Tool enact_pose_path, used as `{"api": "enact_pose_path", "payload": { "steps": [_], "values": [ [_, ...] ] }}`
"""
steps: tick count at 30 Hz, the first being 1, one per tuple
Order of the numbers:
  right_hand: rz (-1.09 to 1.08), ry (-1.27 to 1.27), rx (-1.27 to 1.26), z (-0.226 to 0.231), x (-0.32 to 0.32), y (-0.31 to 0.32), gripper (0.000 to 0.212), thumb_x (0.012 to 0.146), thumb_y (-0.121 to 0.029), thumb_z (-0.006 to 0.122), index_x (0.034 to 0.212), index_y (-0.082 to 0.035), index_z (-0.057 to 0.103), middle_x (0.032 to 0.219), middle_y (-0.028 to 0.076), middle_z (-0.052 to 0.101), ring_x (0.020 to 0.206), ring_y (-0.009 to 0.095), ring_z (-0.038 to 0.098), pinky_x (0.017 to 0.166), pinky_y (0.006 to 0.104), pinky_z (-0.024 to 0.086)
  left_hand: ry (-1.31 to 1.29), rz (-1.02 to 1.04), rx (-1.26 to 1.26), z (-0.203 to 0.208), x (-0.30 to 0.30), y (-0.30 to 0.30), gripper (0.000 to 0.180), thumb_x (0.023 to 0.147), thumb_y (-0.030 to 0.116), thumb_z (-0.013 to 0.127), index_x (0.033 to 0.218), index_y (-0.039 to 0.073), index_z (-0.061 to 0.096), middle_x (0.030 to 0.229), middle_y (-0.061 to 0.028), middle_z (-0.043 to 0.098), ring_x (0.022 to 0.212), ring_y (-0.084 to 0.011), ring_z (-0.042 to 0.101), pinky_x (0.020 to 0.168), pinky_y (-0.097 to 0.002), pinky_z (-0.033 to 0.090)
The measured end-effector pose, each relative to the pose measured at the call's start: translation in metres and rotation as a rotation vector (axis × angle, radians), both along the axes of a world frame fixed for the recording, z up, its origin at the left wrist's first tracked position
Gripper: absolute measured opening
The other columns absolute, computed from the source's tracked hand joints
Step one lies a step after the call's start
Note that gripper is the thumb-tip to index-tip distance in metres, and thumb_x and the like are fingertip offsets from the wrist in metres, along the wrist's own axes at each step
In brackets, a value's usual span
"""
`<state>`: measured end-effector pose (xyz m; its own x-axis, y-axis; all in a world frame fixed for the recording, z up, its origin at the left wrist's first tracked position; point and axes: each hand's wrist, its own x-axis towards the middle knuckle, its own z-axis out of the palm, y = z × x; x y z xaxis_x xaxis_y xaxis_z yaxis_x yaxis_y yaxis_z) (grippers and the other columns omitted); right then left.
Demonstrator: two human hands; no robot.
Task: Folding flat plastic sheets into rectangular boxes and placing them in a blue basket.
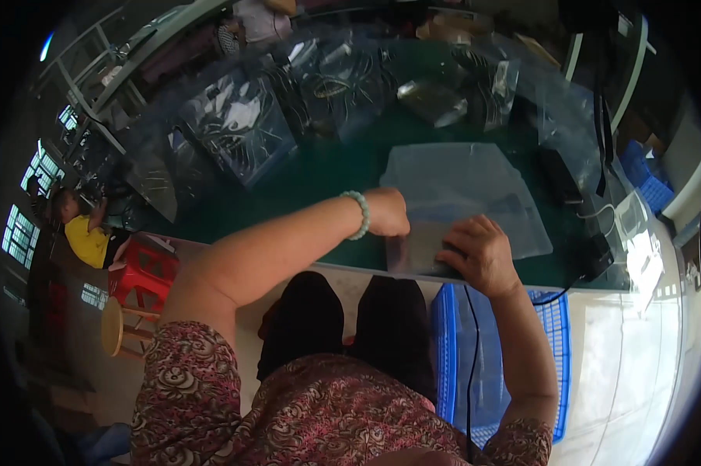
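Observation:
A small clear plastic bag (423,247) lies at the table's near edge, between my hands. My left hand (387,212), wearing a pale green bead bracelet (359,215) on its wrist, is closed at the bag's upper left corner; the fingertips are partly hidden. At the bag's right side rests my right hand (483,252), its fingers bent and a gap showing between them and the thumb. Just beyond both hands, a stack of larger translucent plastic bags (459,175) is spread on the green tabletop (319,175).
Clear bags with wire-like pieces (245,124) line the table's far side. A black box-shaped object (559,176) and a cable (599,213) lie at the right. Below the table edge stands a blue crate (446,349). Red stools (147,268) and a person in yellow (86,237) are at left.

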<state>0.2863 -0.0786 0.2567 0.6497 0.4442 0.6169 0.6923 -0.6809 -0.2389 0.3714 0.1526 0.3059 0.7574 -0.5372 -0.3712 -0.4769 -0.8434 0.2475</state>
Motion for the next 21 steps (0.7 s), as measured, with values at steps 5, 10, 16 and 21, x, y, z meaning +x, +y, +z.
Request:
{"api": "enact_pose_path", "payload": {
  "steps": [5, 10, 16, 21],
  "values": [
    [0.015, -0.067, -0.009, 0.004, -0.015, 0.011, 0.020, 0.070, -0.024, 0.082, 0.081, -0.010, 0.074, 0.090, 0.004, 0.069, 0.087, 0.026, 0.063, 0.079, 0.0393, 0.052, 0.539, 0.340, -0.356, -0.005, -0.030, 0.006, 0.017, 0.079, 0.017, 0.070, 0.088, 0.003, 0.074, 0.082, -0.0087, 0.072, 0.078, -0.0155, 0.066, 0.067, -0.0292, 0.051],
    [-0.067, -0.044, 0.040, 0.000, -0.015, 0.009, 0.016, 0.072, -0.021, 0.080, 0.078, -0.008, 0.072, 0.088, 0.005, 0.068, 0.086, 0.028, 0.063, 0.077, 0.0405, 0.051, 0.078, 0.072, -0.374, -0.002, -0.037, 0.002, 0.024, 0.082, 0.028, 0.070, 0.091, 0.006, 0.072, 0.091, -0.0108, 0.069, 0.082, -0.0253, 0.065, 0.076, -0.0361, 0.052],
    [-0.113, 0.367, 0.450, 0.013, 0.019, -0.008, 0.020, 0.090, -0.018, 0.067, 0.096, 0.000, 0.073, 0.089, 0.016, 0.070, 0.085, 0.032, 0.066, 0.079, 0.0363, 0.053, -0.277, 0.208, -0.093, -0.016, -0.010, 0.033, 0.068, 0.085, 0.051, 0.066, 0.137, 0.008, 0.055, 0.139, -0.0186, 0.053, 0.133, -0.0339, 0.048, 0.110, -0.0440, 0.039],
    [-0.631, 0.288, 0.297, 0.022, 0.100, -0.078, 0.028, 0.093, -0.027, 0.061, 0.104, -0.005, 0.074, 0.100, 0.015, 0.073, 0.093, 0.031, 0.070, 0.081, 0.0359, 0.053, -0.384, 0.250, -0.169, -0.057, -0.010, 0.030, 0.075, 0.092, 0.055, 0.057, 0.153, 0.016, 0.036, 0.160, -0.0160, 0.031, 0.151, -0.0316, 0.024, 0.121, -0.0522, 0.018]
  ]
}}
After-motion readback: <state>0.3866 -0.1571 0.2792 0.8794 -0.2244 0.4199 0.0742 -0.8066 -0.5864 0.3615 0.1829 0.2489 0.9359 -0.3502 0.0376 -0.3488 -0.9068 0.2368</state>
